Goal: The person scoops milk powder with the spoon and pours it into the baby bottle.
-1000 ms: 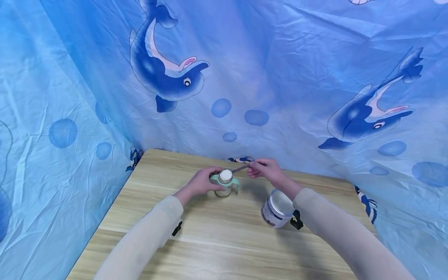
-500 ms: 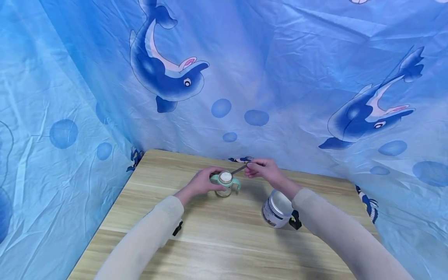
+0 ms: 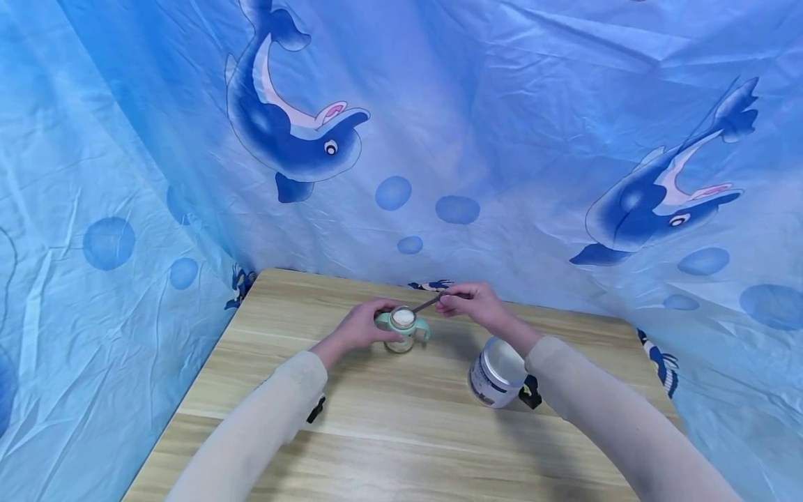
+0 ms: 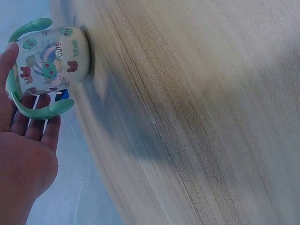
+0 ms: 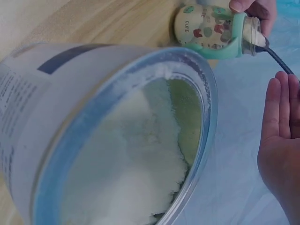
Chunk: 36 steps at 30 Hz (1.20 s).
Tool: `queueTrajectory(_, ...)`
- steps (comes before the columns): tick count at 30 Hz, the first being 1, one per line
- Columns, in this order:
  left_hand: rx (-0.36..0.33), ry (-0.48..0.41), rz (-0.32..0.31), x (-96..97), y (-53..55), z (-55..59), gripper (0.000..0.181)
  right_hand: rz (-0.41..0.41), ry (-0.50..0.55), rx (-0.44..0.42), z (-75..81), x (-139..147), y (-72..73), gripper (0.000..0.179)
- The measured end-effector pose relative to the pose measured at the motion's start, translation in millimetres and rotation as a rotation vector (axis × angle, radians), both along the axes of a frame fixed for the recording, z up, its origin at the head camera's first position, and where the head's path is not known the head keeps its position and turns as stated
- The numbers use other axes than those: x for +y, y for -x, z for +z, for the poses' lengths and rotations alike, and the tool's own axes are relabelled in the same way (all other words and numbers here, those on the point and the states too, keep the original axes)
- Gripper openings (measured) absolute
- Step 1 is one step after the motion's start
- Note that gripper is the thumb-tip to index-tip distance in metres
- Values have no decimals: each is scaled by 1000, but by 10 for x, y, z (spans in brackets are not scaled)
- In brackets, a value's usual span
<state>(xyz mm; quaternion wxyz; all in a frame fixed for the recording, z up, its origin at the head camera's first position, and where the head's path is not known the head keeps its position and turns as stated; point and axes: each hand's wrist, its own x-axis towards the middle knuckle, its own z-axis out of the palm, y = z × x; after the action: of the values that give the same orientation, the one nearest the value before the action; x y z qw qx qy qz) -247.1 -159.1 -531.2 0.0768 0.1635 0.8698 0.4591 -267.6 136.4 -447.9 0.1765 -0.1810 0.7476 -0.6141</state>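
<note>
On the wooden table stands a clear baby bottle [image 4: 50, 58] with cartoon prints and a mint-green collar with two handles. My left hand [image 3: 362, 326] grips it round the collar, thumb at the near side, fingers behind. White powder [image 3: 403, 317] shows at its uncapped mouth. My right hand [image 3: 472, 304] pinches the handle of a thin dark spoon [image 3: 426, 303], tilted down toward the bottle. In the right wrist view the spoon's lower end lies in the bottle's mouth, against the powder.
An uncovered can [image 3: 488, 383] with white powder inside stands below my right forearm. The wooden table [image 3: 389, 432] meets a blue dolphin-print sheet [image 3: 521, 132] at its back and left. Dark wrist-camera mounts show by both sleeves.
The powder heap above the bottle's mouth has sunk to about the rim. My right hand has shifted slightly left, with the spoon dipping lower. The left hand keeps its hold.
</note>
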Motion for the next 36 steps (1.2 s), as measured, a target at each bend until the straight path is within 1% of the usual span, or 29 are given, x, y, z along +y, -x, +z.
queueTrajectory(4,-9,-2,-4,-6,8,-12,72,17,-36,37,21,-5,-4,23)
queueTrajectory(10,-2,2,-3,-11,4,-16,72,52,-128,128,74,-35,-11,22)
queueTrajectory(12,1,5,0,-5,-7,-2,73,61,-150,146,79,-42,-14,23)
queueTrajectory(18,-26,10,22,15,-40,49,77,84,-204,204,57,-45,-24,21)
queueTrajectory(21,-26,11,24,14,-43,48,76,105,-236,263,53,-48,-33,19)
queueTrajectory(26,-16,16,21,20,-38,44,75,154,-315,390,79,-36,-66,19)
queueTrajectory(30,-15,17,17,26,-35,48,76,177,-343,458,101,-8,-92,20)
queueTrajectory(32,-13,15,16,26,-36,49,76,178,-351,480,111,13,-106,20)
queueTrajectory(36,-15,17,18,18,-35,45,77,175,-362,493,128,43,-133,19)
